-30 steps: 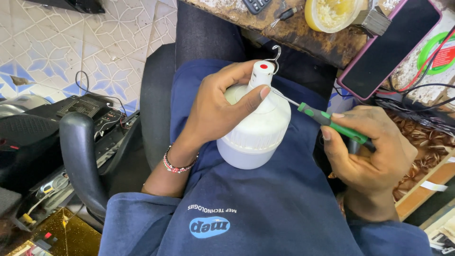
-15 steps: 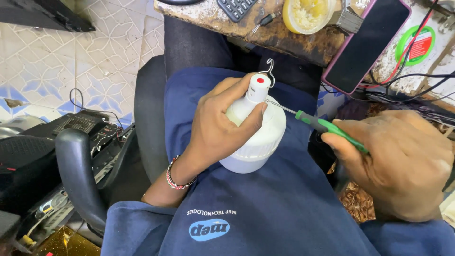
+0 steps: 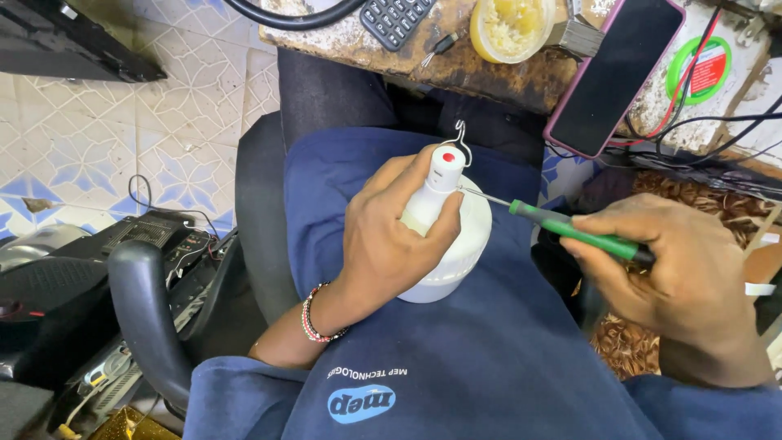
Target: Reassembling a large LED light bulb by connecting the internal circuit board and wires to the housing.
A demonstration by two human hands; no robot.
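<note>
On your lap, left hand [image 3: 383, 244] wrapped firmly round the white lamp bulb [image 3: 444, 236], right hand [image 3: 676, 273] closed on the green screwdriver [image 3: 570, 231] — keep its tip square at the neck, press lightly, bulb braced.

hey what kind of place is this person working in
Probably a small electronics repair workshop. The left hand holds a white rechargeable bulb while the right hand puts a green-handled screwdriver to it. A worn wooden bench carries a phone and tangled wires.
</note>
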